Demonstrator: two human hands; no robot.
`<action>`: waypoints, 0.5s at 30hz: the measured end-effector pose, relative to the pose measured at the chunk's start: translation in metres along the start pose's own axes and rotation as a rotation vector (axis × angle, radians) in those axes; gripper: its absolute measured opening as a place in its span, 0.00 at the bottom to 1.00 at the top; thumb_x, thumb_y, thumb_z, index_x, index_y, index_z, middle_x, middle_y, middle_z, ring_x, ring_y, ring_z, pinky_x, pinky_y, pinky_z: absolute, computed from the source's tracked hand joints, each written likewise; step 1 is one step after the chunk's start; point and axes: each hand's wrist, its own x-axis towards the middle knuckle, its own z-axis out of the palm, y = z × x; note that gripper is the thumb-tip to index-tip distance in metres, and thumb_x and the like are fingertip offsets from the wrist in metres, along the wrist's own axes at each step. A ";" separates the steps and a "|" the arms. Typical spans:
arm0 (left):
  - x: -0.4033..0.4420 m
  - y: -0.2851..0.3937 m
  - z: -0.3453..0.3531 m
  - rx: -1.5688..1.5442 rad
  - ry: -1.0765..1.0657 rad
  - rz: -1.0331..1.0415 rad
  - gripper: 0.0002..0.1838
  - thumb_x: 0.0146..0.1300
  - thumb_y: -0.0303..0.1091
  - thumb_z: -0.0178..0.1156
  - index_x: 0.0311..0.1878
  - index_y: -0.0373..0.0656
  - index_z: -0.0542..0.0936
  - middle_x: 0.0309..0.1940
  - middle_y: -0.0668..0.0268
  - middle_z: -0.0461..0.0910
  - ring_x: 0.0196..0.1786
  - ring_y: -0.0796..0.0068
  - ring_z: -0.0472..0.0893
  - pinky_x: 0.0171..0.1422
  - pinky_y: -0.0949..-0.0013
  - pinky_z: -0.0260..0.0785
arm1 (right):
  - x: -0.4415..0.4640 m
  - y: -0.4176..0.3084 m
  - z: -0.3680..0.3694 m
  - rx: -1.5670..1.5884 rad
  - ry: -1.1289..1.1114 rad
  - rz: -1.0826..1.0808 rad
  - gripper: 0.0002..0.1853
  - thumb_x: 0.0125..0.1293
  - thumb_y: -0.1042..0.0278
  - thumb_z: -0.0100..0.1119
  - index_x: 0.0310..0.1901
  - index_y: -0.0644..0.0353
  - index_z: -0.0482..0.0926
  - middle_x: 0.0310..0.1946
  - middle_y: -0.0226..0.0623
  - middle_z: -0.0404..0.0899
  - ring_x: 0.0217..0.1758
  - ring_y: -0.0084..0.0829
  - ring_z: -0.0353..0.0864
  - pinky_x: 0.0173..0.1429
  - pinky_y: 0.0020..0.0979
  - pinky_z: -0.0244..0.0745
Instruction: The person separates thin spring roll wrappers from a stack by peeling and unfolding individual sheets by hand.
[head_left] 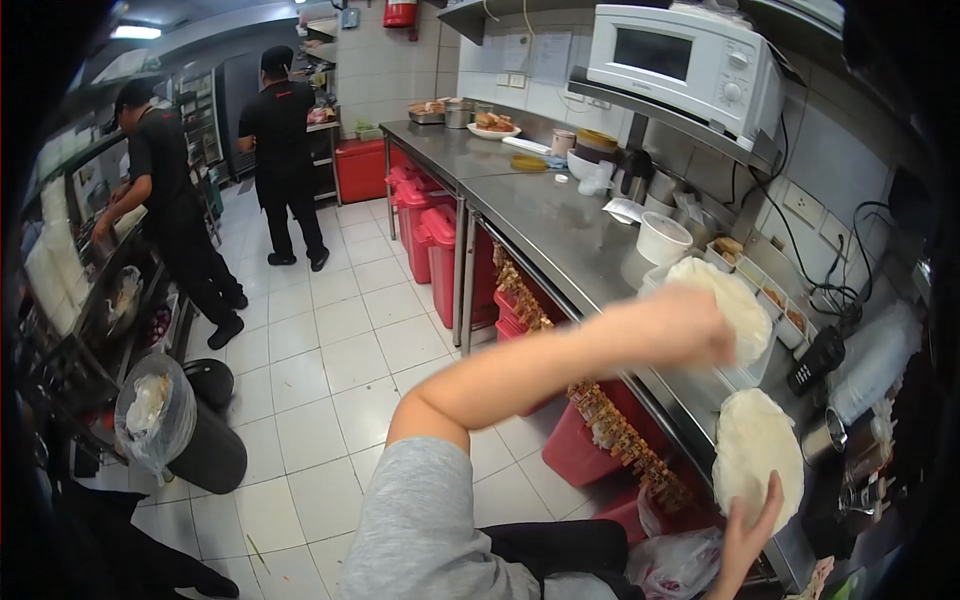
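Reaching across from the left, my left hand (690, 328) is blurred, with its fingers bent down and closed at the edge of a pale, round, flat piece of dough (735, 300). Whether it pinches that dough is hidden. Under this dough is a clear plastic container (748, 376) on the steel counter. At the lower right my right hand (752, 530) grips the near edge of a second flat dough round (757, 445), two of its digits showing on top. The underside of that round is out of sight.
On the steel counter (540, 215) stand a white tub (664, 238), seasoning trays (765, 285) and a black handheld device (817, 358). A microwave (685, 70) hangs above. Skewers (620, 435) and red bins (437, 262) are below. Two co-workers (165, 170) stand left, beyond a trash bin (205, 440).
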 end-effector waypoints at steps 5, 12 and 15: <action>-0.044 0.067 0.039 -0.361 -0.226 0.128 0.11 0.64 0.41 0.59 0.31 0.45 0.80 0.21 0.57 0.78 0.28 0.53 0.79 0.31 0.54 0.69 | -0.030 -0.045 0.032 0.677 -0.255 0.183 0.45 0.52 0.73 0.70 0.70 0.66 0.57 0.62 0.48 0.69 0.62 0.38 0.72 0.65 0.35 0.68; -0.052 0.040 0.099 -0.257 -0.280 -0.030 0.10 0.57 0.40 0.67 0.35 0.43 0.85 0.31 0.58 0.84 0.33 0.58 0.84 0.38 0.60 0.75 | -0.075 -0.031 0.037 0.233 -0.052 0.160 0.10 0.64 0.72 0.59 0.47 0.64 0.77 0.38 0.40 0.78 0.37 0.31 0.81 0.44 0.32 0.76; -0.040 0.047 0.103 -0.286 -0.137 -0.092 0.07 0.54 0.31 0.68 0.33 0.37 0.85 0.29 0.56 0.83 0.31 0.57 0.83 0.36 0.63 0.74 | -0.106 -0.025 0.038 0.341 -0.133 0.327 0.12 0.67 0.68 0.60 0.49 0.63 0.77 0.39 0.38 0.78 0.43 0.31 0.82 0.49 0.28 0.76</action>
